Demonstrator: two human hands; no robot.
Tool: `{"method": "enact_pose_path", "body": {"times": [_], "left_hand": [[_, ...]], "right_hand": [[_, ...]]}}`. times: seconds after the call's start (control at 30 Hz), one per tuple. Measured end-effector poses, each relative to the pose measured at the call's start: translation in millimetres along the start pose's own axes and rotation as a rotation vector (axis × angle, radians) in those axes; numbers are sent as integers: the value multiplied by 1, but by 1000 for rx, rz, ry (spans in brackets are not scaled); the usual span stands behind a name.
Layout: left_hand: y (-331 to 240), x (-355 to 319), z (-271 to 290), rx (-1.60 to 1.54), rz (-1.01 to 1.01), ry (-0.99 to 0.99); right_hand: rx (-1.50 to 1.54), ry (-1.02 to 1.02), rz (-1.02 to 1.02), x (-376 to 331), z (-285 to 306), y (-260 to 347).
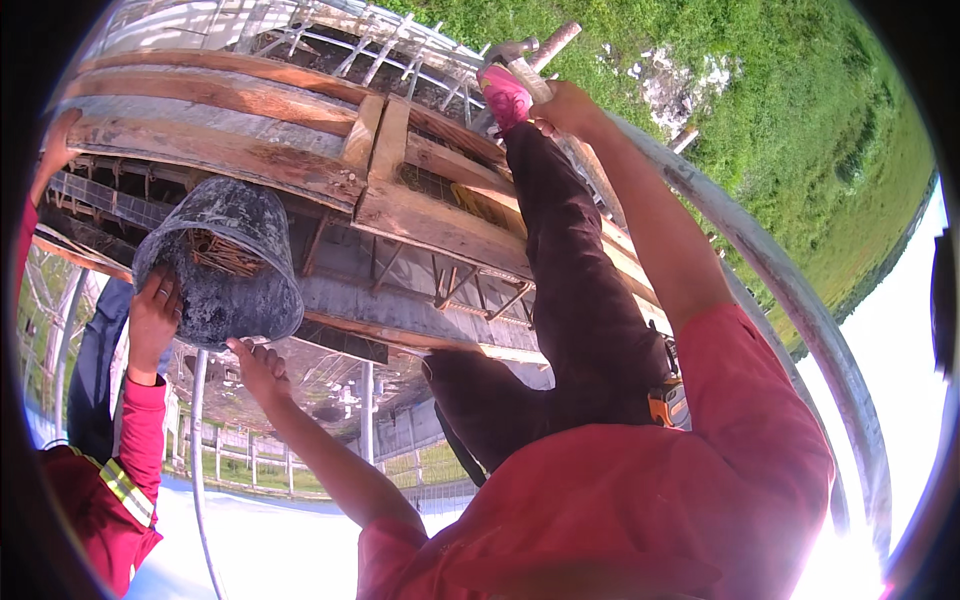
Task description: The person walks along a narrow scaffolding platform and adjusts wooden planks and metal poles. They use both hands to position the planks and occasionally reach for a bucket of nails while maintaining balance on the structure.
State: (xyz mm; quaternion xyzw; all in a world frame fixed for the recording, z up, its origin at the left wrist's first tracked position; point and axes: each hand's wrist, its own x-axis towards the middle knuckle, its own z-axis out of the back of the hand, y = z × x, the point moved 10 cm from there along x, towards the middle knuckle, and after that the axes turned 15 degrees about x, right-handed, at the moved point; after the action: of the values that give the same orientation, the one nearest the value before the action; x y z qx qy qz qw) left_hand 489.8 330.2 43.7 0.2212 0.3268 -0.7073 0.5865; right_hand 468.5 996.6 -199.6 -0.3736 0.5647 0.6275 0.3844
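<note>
My left hand point(265, 373) is closed at the near rim of a dark, dust-coated bucket point(225, 312), thumb against the edge. The bucket tilts so its mouth shows a pile of rusty nails point(226, 252). A co-worker's hand point(157, 303) with a ring grips that bucket from the left. Up ahead, my right hand point(570, 108) is wrapped round the handle of a claw hammer point(527, 77). The hammer's metal head is beside my pink shoe point(505, 98), close to the timber.
Timber formwork boards point(450, 228) with gaps and steel trusses point(480, 290) run across below me. A curved metal rail point(765, 235) passes on my right, with grass beyond. The co-worker's other hand point(60, 142) rests at the far-left board. An orange-and-black tool point(669, 403) hangs at my waist.
</note>
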Motion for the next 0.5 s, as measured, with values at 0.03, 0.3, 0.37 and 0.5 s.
{"method": "enact_pose_path", "body": {"times": [0.03, 0.3, 0.37, 0.5], "left_hand": [[-1, -2, -1, -38, 9, 3], [48, -47, -11, -210, 121, -35], [67, -70, -36, -80, 135, 13], [44, -127, -134, 511, -181, 285]], "right_hand": [[32, 8, -1, -3, -1, 1], [405, 35, -150, -38, 3, 8], [459, 24, -183, -57, 3, -3], [185, -44, -250, -65, 7, -27]]}}
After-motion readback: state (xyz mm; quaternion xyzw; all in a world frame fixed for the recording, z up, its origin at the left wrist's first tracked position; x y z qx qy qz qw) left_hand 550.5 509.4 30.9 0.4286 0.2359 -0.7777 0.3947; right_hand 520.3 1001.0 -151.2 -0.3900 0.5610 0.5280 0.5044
